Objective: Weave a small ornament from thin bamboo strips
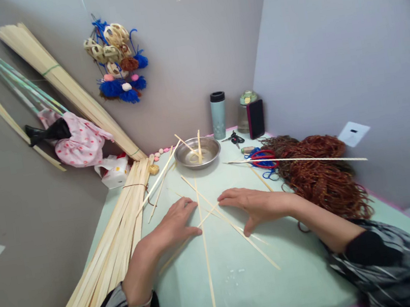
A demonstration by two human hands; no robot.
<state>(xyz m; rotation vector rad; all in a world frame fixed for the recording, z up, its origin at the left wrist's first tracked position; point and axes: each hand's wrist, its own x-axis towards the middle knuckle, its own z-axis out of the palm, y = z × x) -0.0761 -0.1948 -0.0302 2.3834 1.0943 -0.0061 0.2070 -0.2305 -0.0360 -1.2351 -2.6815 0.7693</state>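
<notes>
Thin pale bamboo strips lie crossed on the light green tabletop. One straight strip points toward me, a slanting strip runs down to the right, and a third strip crosses both. My left hand rests at the left of the crossing, thumb and fingers apart, its tips beside the straight strip. At the right, my right hand has its fingers stretched out and its thumb spread toward me. Its fingertips and thumb touch or nearly touch the slanting strips. Neither hand grips anything.
A metal bowl holding short strips stands behind the hands. Left lies a bundle of wide strips. Right are red-handled scissors, a long strip and brown yarn. A tumbler and phone stand at the back.
</notes>
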